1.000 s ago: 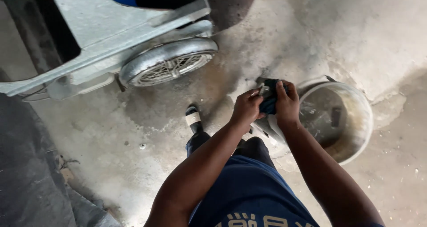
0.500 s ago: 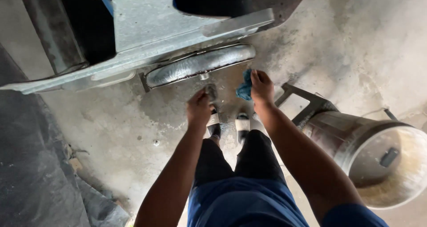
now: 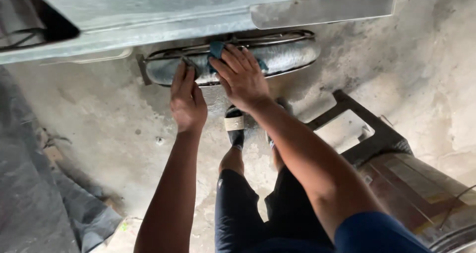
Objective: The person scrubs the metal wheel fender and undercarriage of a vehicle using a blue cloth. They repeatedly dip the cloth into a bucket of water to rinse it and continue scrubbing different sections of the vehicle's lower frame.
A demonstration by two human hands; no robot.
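A grey round metal part with a rim [image 3: 282, 57] sticks out from under a pale metal frame [image 3: 148, 20]. My right hand [image 3: 240, 77] presses a blue cloth [image 3: 216, 50] flat against that part. My left hand [image 3: 187, 97] rests beside it with its fingers touching the part's lower edge, and I cannot tell whether it holds anything. Below my hands are my legs in dark trousers and my sandalled foot [image 3: 234, 126] on the concrete floor.
A dark metal drum [image 3: 416, 188] with a black bracket [image 3: 369, 134] stands at the lower right. A grey tarpaulin [image 3: 34, 193] lies along the left. The concrete floor [image 3: 109, 129] is stained and rough.
The view has closed in on the metal part. My right hand brought the blue cloth up onto it, and my left hand moved up to touch its edge.
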